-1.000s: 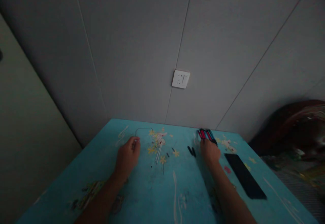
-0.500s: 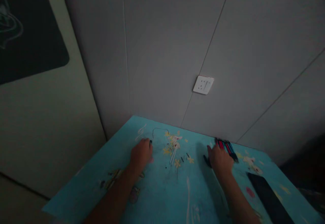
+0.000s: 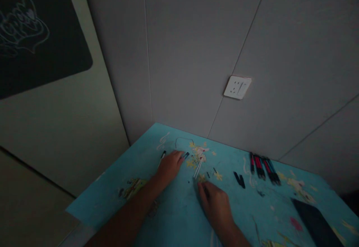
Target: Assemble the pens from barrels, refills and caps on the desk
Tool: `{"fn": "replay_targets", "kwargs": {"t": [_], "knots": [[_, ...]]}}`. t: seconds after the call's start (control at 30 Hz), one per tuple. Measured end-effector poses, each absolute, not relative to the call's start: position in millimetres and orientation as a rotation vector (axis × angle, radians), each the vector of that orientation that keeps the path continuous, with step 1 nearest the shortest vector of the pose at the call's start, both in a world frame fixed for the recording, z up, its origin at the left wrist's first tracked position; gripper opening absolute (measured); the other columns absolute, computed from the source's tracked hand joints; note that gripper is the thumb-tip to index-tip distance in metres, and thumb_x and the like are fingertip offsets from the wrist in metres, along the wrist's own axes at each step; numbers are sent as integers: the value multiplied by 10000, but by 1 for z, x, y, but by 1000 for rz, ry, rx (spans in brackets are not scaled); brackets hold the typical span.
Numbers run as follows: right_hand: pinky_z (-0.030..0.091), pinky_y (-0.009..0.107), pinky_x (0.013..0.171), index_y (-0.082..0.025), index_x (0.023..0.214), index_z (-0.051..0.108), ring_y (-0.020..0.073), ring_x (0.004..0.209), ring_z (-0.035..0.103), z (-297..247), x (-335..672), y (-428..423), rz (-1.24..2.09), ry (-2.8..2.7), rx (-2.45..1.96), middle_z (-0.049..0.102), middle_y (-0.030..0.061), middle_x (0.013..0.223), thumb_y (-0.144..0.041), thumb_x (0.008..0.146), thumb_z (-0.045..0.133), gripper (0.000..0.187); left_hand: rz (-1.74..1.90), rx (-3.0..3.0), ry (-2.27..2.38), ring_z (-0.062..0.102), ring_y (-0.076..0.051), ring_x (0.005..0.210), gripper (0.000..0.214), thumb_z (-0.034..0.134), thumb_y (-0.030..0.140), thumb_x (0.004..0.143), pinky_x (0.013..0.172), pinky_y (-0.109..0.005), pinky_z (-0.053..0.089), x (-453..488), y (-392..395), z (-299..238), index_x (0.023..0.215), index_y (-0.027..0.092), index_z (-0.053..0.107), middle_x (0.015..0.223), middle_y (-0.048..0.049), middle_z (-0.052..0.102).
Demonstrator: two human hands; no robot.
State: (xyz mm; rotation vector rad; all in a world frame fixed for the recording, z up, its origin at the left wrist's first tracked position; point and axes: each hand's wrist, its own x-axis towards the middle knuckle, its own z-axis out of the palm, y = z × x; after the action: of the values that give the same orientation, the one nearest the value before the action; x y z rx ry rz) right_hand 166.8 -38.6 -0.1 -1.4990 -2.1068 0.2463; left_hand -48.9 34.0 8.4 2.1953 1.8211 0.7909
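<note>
My left hand (image 3: 169, 164) is over the left half of the table, its fingers closed around a short dark-blue pen-like piece (image 3: 186, 155) that pokes out past the fingertips. Just behind that hand lies a slim pen (image 3: 162, 156) with a black end, partly hidden by the hand. Near the table's middle, my right hand (image 3: 215, 202) is lowered with fingers curled together; what they hold, if anything, is hidden. Thin white sticks (image 3: 198, 168) lie just beyond its fingertips. Small dark bits (image 3: 208, 174) are scattered to their right.
Two short black pieces (image 3: 239, 180) lie right of my right hand. A row of red, blue and black pens (image 3: 263, 168) sits near the wall. At right is a dark flat slab (image 3: 316, 221). The blue patterned table (image 3: 174, 217) meets a grey wall with a socket (image 3: 237, 87).
My right hand has moved left and nearer, from beside the black pieces and pens to the white sticks. The left hand has turned, showing the blue piece. The view has shifted slightly.
</note>
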Motion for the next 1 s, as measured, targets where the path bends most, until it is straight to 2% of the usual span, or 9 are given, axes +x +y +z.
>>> {"fn": "replay_targets", "kwargs": {"t": [0.1, 0.23, 0.5, 0.67, 0.77, 1.0], "knots": [[462, 260, 676, -191, 916, 672, 185, 705, 665, 7, 167, -39, 315, -2055, -1427, 703, 78, 803, -410, 998, 370, 382, 1051, 2240, 1365, 598, -176, 1005, 267, 391, 279, 993, 899, -294, 453, -28, 21, 12, 1151, 216, 598, 1076, -65, 632], [475, 286, 750, -187, 1067, 646, 191, 796, 644, 13, 166, -39, 334, -2037, -1372, 687, 81, 914, -363, 974, 434, 291, 1030, 2274, 1161, 589, -168, 927, 235, 389, 234, 987, 845, -288, 462, -8, 6, 12, 1021, 203, 619, 984, -53, 619], [439, 299, 777, -187, 867, 656, 189, 793, 596, 14, 178, -30, 208, -2109, -1502, 634, 63, 825, -228, 943, 454, 220, 781, 2484, 1193, 551, -225, 991, 176, 526, 255, 922, 890, -360, 444, -10, 3, 11, 1050, 197, 632, 1002, -73, 607], [437, 282, 802, -182, 933, 679, 184, 855, 621, 28, 228, -11, 291, -2020, -1562, 677, 63, 906, -237, 930, 451, 235, 712, 2540, 1081, 546, -227, 1008, 213, 537, 268, 924, 915, -376, 438, -6, -3, 11, 1109, 207, 626, 1018, -74, 606], [454, 277, 754, -180, 958, 691, 184, 802, 634, 29, 263, 0, 356, -1961, -1614, 698, 61, 914, -275, 912, 470, 245, 676, 2590, 1009, 542, -228, 1018, 261, 576, 276, 909, 926, -390, 436, -2, -6, 8, 1163, 224, 612, 1051, -67, 603], [467, 298, 726, -191, 958, 695, 194, 750, 635, 21, 275, 3, 327, -2010, -1688, 694, 55, 860, -280, 911, 496, 223, 627, 2582, 1013, 559, -201, 973, 117, 559, 214, 922, 890, -358, 464, 8, -8, 2, 995, 210, 651, 990, -41, 607]]}}
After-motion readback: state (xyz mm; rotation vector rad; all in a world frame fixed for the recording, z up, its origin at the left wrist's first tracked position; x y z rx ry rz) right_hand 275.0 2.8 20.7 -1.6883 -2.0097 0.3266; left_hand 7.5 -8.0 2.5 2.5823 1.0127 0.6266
